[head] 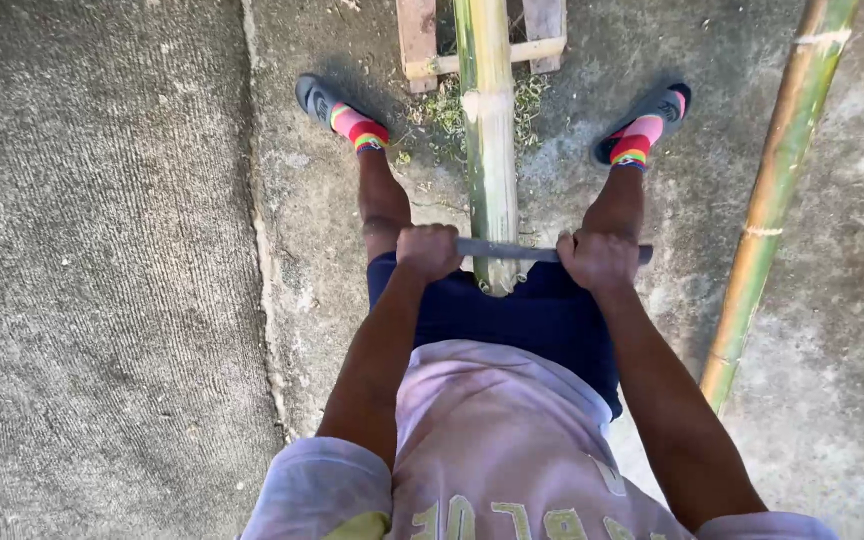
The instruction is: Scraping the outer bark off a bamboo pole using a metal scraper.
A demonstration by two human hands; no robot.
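A long green bamboo pole [489,140] runs away from me between my legs, its near end at my waist. A dark flat metal blade [507,250] lies crosswise over the pole's near end. My left hand [427,250] is clenched around the blade's left end. My right hand [599,258] grips its right end. Both arms reach straight down to it. The pole's far part rests on a low wooden frame [418,40].
A second bamboo pole [774,190] lies on the concrete at my right, slanting toward the top right. My feet in dark sandals and striped socks [347,118] stand either side of the pole. Green shavings [444,110] lie under it. A seam [262,230] runs along the concrete at left.
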